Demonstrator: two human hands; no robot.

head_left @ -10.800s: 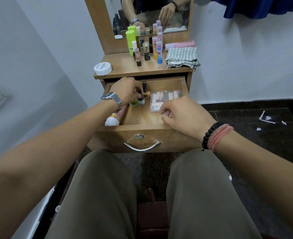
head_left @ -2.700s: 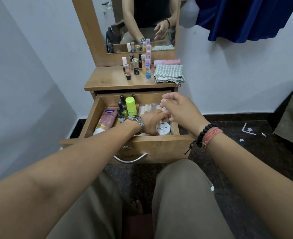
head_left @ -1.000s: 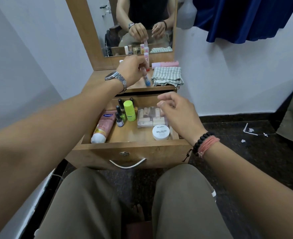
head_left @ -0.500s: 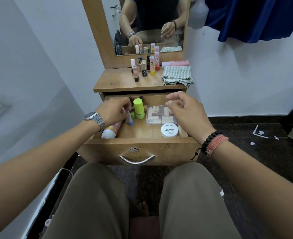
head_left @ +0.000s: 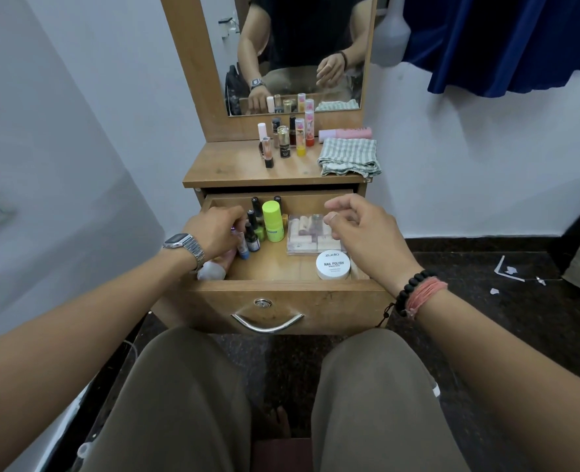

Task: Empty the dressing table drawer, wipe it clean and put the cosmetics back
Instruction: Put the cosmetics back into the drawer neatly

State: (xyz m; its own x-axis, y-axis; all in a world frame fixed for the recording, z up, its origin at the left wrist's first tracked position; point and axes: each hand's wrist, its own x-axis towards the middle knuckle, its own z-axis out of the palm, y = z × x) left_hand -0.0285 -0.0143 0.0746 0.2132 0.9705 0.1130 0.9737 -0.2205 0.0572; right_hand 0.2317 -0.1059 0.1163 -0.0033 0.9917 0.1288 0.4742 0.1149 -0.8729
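Drawer (head_left: 281, 294) lies under both hands: left hand (head_left: 215, 233) grips a small tube (head_left: 242, 247), right hand (head_left: 360, 229) hovers loosely curled, empty.

— What's in the drawer (head_left: 281, 294)?

— It stands pulled open. A lime-green bottle (head_left: 272, 221) is upright near the back, dark nail polish bottles (head_left: 253, 233) just left of it, a clear case of lipsticks (head_left: 307, 234) to its right, and a white "NAIL POLISH" jar (head_left: 333, 265) in front of that case.

— And the tabletop (head_left: 227, 165)?

— A cluster of upright lipsticks and small bottles (head_left: 287, 139), a pink tube (head_left: 345, 133) lying flat, and a folded striped cloth (head_left: 349, 156).
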